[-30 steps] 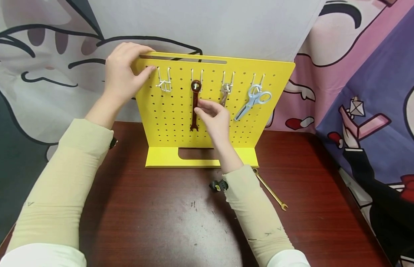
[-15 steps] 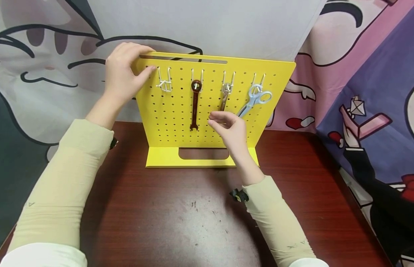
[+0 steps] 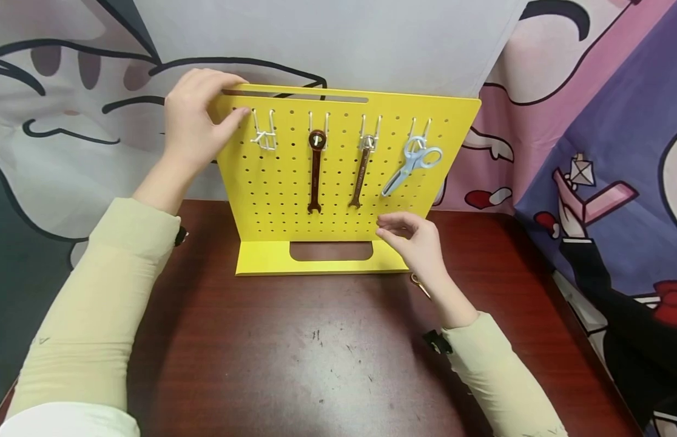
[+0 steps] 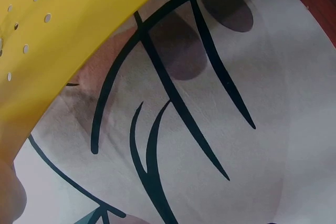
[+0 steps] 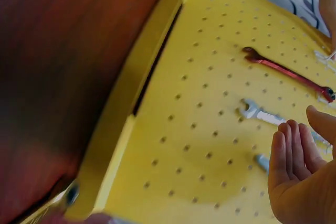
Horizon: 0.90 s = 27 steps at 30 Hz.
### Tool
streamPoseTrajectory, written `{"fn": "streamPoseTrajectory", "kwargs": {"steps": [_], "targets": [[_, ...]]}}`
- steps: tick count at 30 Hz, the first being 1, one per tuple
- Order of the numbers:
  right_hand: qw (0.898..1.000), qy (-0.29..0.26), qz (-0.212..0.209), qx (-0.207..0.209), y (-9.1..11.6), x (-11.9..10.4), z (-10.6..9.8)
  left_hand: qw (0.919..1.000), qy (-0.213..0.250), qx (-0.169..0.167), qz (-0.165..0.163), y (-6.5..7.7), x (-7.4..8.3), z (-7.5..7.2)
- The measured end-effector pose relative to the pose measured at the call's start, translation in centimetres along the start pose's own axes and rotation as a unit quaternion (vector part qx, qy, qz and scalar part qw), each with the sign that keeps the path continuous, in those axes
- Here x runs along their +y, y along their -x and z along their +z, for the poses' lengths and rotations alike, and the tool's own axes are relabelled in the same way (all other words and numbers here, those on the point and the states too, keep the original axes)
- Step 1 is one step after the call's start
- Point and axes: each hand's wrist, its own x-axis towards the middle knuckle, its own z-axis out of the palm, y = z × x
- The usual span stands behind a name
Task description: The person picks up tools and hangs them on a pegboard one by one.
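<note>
A yellow pegboard (image 3: 286,203) stands upright on its base. My left hand (image 3: 193,118) grips its top left corner, thumb on the front face; the other fingertips are hidden behind the edge. A dark red combination wrench (image 3: 315,170) hangs from a white hook near the middle. To its right hang a silver wrench (image 3: 361,176) and light blue scissors (image 3: 408,165). My right hand (image 3: 420,246) is in front of the board's lower right, fingers loosely bent and holding nothing. In the right wrist view this hand (image 5: 307,184) overlaps the silver wrench's upper part.
The leftmost white hook (image 3: 266,138) has no tool on it. A gold wrench (image 3: 420,285) lies on the dark red table (image 3: 251,340), partly hidden by my right forearm. A printed cartoon cloth (image 3: 426,42) stands close behind the board.
My right hand has moved away from the red wrench, down and to the right, uncovering the silver wrench. The red wrench stays hanging. My left hand keeps its grip on the board.
</note>
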Motion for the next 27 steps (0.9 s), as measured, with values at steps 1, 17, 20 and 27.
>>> {"fn": "streamPoseTrajectory", "kwargs": {"steps": [1, 17, 20, 27], "targets": [[1.0, 0.005, 0.004, -0.003, 0.3, 0.3, -0.4, 1.0, 0.002, 0.002, -0.001, 0.0, 0.0, 0.0], [0.984, 0.167, 0.022, -0.053, 3.8, 5.6, -5.9, 1.0, 0.008, 0.001, -0.006, 0.1, -0.1, 0.0], [0.982, 0.179, 0.023, -0.057, 4.5, 6.2, -6.6, 1.0, 0.007, 0.001, -0.007, 0.1, -0.1, -0.1], [0.97, 0.235, 0.014, -0.068, 6.0, 7.8, -7.9, 1.0, 0.007, -0.002, -0.005, 0.0, -0.1, 0.0]]}}
